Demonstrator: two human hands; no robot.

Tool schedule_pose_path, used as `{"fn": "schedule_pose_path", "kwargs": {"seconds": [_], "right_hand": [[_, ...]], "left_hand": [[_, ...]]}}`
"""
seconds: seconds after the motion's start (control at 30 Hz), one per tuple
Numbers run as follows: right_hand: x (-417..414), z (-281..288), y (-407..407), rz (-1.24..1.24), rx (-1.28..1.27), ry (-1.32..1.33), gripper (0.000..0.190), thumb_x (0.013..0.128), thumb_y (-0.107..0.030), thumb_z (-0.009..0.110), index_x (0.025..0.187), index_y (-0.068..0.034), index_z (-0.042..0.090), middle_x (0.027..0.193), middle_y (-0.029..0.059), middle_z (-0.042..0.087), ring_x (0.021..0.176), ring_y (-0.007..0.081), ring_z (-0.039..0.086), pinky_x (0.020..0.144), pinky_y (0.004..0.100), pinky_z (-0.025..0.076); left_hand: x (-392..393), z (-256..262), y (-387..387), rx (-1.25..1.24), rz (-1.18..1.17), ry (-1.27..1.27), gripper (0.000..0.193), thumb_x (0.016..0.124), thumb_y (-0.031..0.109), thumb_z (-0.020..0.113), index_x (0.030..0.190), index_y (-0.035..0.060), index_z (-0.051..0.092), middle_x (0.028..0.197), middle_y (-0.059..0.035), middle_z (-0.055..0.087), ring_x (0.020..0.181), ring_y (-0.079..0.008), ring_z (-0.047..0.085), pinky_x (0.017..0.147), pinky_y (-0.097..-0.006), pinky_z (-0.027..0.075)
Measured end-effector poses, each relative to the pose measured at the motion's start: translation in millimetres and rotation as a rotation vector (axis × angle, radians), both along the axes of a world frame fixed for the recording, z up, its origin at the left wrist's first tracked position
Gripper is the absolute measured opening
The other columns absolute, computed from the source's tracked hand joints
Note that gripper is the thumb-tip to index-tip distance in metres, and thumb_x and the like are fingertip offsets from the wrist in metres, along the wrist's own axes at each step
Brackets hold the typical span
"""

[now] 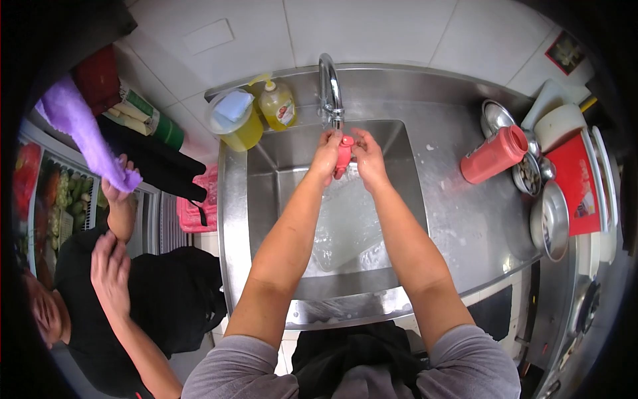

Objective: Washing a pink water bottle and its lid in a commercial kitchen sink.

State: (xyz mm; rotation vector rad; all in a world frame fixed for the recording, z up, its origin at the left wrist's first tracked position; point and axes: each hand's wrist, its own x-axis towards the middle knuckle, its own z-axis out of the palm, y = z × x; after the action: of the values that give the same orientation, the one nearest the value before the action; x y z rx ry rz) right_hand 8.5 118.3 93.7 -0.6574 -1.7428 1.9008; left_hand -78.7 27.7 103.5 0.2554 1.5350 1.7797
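A red-pink plastic bottle lid with a small loop is under the chrome faucet. My left hand grips the lid from its left side. On its right side my right hand is curved with fingers apart, its thumb close against the lid; whether they touch is hard to tell. Both hands look wet above the stainless steel sink. Below them, water and a pale translucent patch cover the sink bottom. A matching red-pink bottle without a lid stands on the steel counter to the right.
A soap pump bottle and a plastic tub with a blue sponge stand at the sink's back left. Metal bowls and a red board crowd the right end. At left, another person holds a purple cloth.
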Motion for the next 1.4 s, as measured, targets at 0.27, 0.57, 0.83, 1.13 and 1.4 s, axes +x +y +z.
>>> {"fn": "schedule_pose_path", "kwargs": {"seconds": [0.27, 0.57, 0.83, 1.13, 1.4], "right_hand": [[6.2, 5.4, -47.6, -0.039, 0.660, 0.015, 0.041, 0.100, -0.016, 0.052, 0.141, -0.012, 0.055, 0.153, 0.0195, 0.042, 0.135, 0.0386, 0.047, 0.110, 0.0419, 0.040], [-3.2, 34.2, -47.1, 0.013, 0.728, -0.162, 0.055, 0.098, -0.043, 0.055, 0.142, -0.009, 0.054, 0.162, 0.0185, 0.026, 0.144, 0.0429, 0.033, 0.115, 0.0561, 0.029], [11.9, 14.3, -58.6, 0.090, 0.852, -0.314, 0.066, 0.097, -0.061, 0.044, 0.147, -0.017, 0.050, 0.164, 0.0172, 0.022, 0.149, 0.0407, 0.024, 0.111, 0.0676, 0.023], [-0.3, 52.6, -30.2, 0.199, 0.937, -0.610, 0.069, 0.096, -0.059, 0.048, 0.156, -0.025, 0.036, 0.164, 0.0181, 0.023, 0.150, 0.0437, 0.021, 0.113, 0.0626, 0.023], [44.1, 30.6, -85.0, 0.017, 0.848, -0.392, 0.078, 0.095, -0.060, 0.052, 0.157, -0.018, 0.031, 0.163, 0.0188, 0.022, 0.148, 0.0454, 0.022, 0.109, 0.0708, 0.022]], "left_hand": [[-1.0, -1.1, 3.2, 0.162, 0.210, -0.176, 0.028, 0.100, 0.031, 0.040, 0.109, 0.0100, 0.057, 0.095, -0.0078, 0.062, 0.081, -0.0223, 0.060, 0.075, -0.0431, 0.054], [16.5, -2.9, -10.8, 0.426, 0.278, -0.384, 0.045, 0.099, 0.045, 0.042, 0.124, 0.0101, 0.055, 0.114, -0.0113, 0.064, 0.103, -0.0273, 0.062, 0.088, -0.0430, 0.054], [-6.4, -25.9, -0.1, 0.372, 0.432, -0.466, 0.039, 0.099, 0.043, 0.040, 0.110, 0.0092, 0.057, 0.103, -0.0111, 0.065, 0.098, -0.0293, 0.063, 0.086, -0.0470, 0.052], [15.3, -25.8, 9.4, 0.554, 0.228, -0.567, 0.040, 0.097, 0.043, 0.041, 0.111, 0.0097, 0.059, 0.101, -0.0102, 0.066, 0.098, -0.0283, 0.063, 0.087, -0.0451, 0.052], [12.9, -10.6, -5.6, 0.691, 0.449, -0.210, 0.042, 0.096, 0.035, 0.042, 0.131, 0.0149, 0.052, 0.117, -0.0134, 0.058, 0.099, -0.0302, 0.063, 0.087, -0.0448, 0.054]]}}
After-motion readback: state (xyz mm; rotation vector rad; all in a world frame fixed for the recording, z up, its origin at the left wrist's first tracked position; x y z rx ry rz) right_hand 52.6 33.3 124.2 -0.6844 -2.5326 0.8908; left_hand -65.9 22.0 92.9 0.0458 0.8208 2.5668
